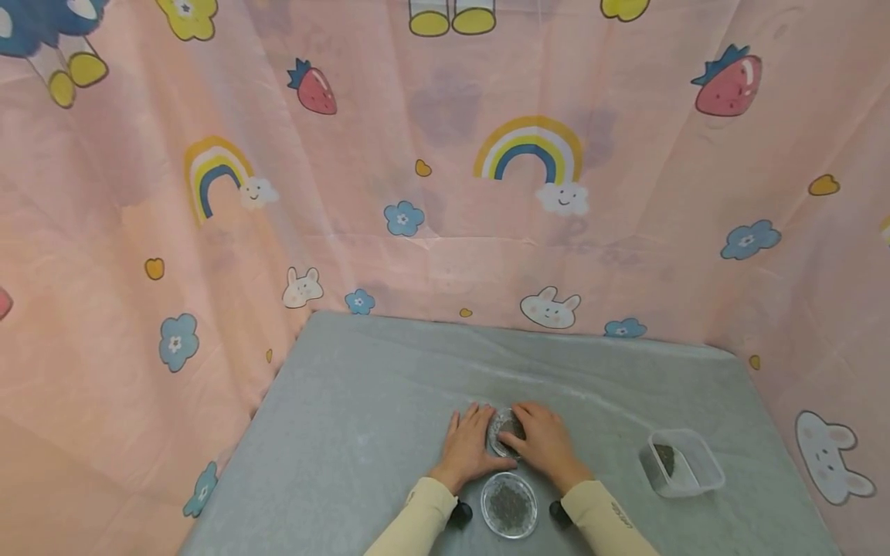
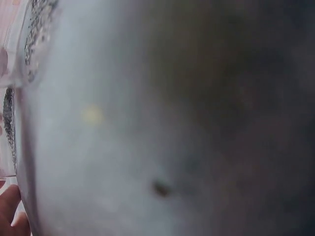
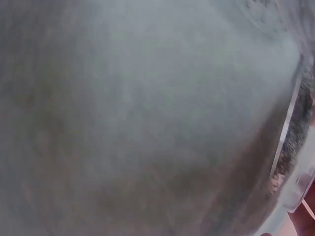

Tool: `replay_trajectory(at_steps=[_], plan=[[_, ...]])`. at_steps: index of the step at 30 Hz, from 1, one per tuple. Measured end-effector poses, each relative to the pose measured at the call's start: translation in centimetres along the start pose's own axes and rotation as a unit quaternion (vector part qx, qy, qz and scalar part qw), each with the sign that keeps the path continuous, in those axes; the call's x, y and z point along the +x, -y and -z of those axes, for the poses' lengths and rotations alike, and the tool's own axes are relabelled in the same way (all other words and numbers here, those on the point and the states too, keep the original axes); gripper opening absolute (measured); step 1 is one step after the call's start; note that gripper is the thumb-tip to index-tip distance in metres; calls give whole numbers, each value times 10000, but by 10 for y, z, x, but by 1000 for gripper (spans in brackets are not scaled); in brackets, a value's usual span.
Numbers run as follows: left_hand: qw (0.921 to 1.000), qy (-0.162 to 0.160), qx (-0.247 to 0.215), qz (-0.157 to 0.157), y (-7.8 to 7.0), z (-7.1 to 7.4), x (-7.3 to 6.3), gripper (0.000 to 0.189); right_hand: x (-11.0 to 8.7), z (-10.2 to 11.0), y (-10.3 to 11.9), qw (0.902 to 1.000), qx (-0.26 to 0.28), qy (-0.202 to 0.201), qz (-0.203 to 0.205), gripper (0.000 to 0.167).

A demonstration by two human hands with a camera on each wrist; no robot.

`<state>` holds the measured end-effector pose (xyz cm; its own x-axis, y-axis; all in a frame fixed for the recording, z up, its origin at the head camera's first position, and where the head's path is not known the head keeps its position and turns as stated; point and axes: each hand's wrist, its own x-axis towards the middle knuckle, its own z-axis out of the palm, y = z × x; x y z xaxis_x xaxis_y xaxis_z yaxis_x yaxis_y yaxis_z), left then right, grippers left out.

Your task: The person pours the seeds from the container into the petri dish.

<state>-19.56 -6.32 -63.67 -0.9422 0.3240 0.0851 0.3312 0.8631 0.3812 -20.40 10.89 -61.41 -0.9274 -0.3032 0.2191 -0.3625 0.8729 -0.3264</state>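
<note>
A round, clear petri dish [image 1: 502,429] with dark, crumbly, soil-like material lies between the two hands. My left hand [image 1: 471,448] holds it from the left, thumb along the near edge. From the right, my right hand [image 1: 545,444] grips it, its thumb reaching over the top and fingers at the far side. These hands partly hide the dish. Just nearer to me sits a second petri dish [image 1: 510,506] of the same dark material, untouched. In the right wrist view, dark grains [image 3: 295,132] show through a clear dish wall.
A clear plastic box [image 1: 695,486] with a dark clump [image 1: 665,458] inside stands to the right. Grey cloth [image 1: 361,432] covers the table. A pink patterned curtain [image 1: 445,255] hangs behind and at both sides.
</note>
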Motion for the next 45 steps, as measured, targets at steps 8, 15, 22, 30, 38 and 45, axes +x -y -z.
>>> replay_trajectory(at_steps=[8, 15, 22, 30, 38, 45], plan=[[9998, -35, 130, -128, 0, -2, 0, 95, -9, -2, -10, 9990, 398, -136, 129, 62], [9997, -88, 152, -145, 0, 4, 0, 95, -20, 6, -27, 9967, 754, 218, 218, 68], [9998, 9, 165, -75, -2, 6, -1, 95, -24, 9, -33, 9952, 533, 816, 15, 72], [9998, -5, 207, 7, -1, 5, 1, 95, -26, 7, -32, 9951, 555, 810, -65, 72], [9999, 92, 41, 9, 0, 5, 2, 96, -25, 5, -33, 9947, 553, 848, -201, 74], [9988, 35, -454, -170, 4, 11, 2, 87, -29, 6, -30, 9980, 578, 197, -157, 73]])
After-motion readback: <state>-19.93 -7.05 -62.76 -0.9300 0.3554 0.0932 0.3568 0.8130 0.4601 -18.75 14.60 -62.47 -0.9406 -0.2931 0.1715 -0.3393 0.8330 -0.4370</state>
